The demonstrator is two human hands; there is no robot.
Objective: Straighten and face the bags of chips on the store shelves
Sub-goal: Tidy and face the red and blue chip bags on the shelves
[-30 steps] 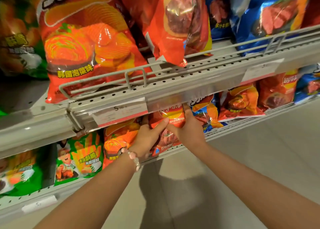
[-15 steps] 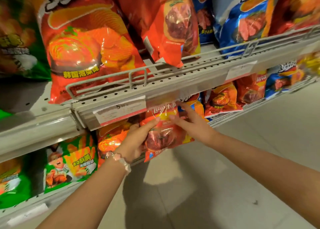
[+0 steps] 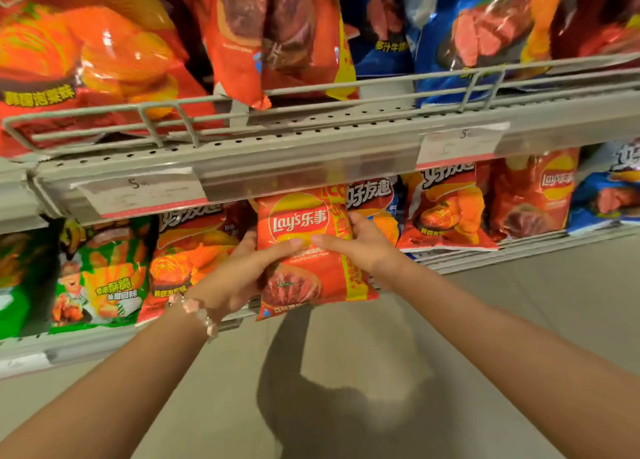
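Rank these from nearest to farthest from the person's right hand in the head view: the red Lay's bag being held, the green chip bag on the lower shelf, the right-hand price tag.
1. Red Lay's bag: in the right hand, at its left.
2. Right-hand price tag: upper shelf edge, above and right.
3. Green chip bag: lower shelf, far left, beyond the left hand.

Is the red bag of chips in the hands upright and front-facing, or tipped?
Upright and front-facing, slightly tilted: the red bag of chips shows its logo right way up, gripped by the left hand and right hand.

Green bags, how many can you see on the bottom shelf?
2: a green bag with fried chicken left of the orange ones, and another green bag at the far left edge. More may hide behind.
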